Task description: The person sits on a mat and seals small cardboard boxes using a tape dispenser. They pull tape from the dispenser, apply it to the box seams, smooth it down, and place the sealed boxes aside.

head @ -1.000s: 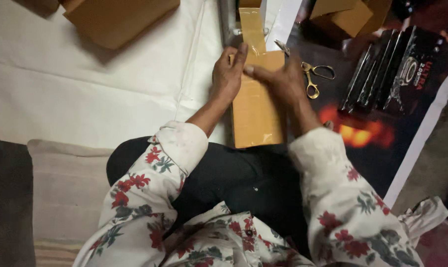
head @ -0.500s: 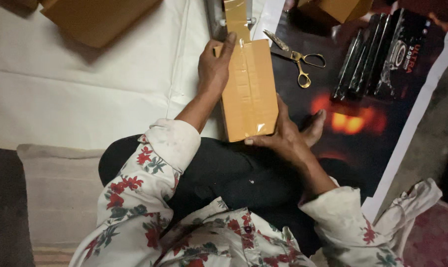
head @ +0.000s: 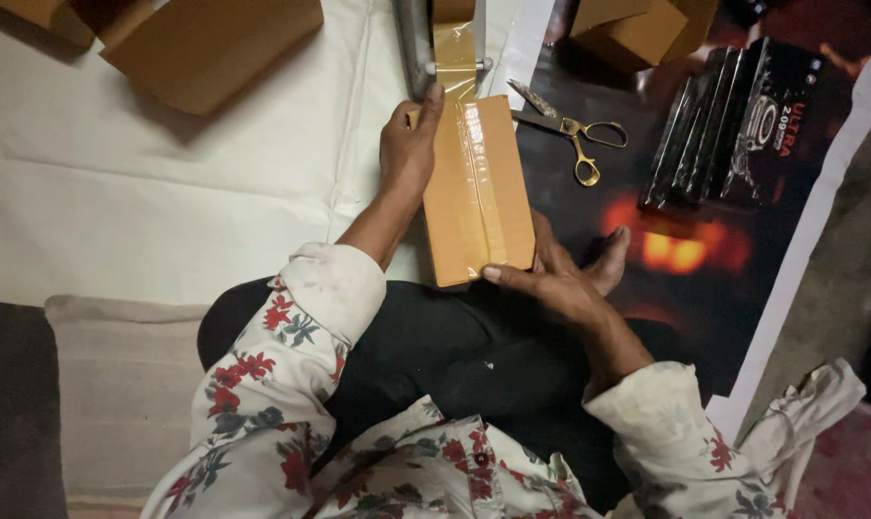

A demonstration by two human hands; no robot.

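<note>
We have a flat brown cardboard box (head: 478, 197) in front of us, lying over our lap and the edge of the dark printed sheet (head: 801, 288) spread on the floor. A strip of clear packing tape already runs down the middle of its top face, from the far end to the near one, so the seam on this face looks closed.

Our left hand (head: 407, 154) holds the far left edge of the box, with the fingers (head: 430, 101) stretched up to the far end, where the tape leaves the box. Our right hand (head: 556, 279) grips the near right corner, thumb on top and the other fingers curled underneath.

The tape is not yet cut: it runs on from the far end of the box to a tape dispenser (head: 426, 43) whose grey handle lies just beyond it. So we judge that the strip is laid and that parting it from the roll and pressing down the end are left. Whether the other faces are taped we cannot tell.

A pair of gold-handled scissors (head: 575, 135) lies just right of the box, untouched. Further brown cardboard boxes (head: 210, 43) rest on the white cloth (head: 118, 192) at far left, and a stack of black flat packages (head: 734, 135) lies at far right.
</note>
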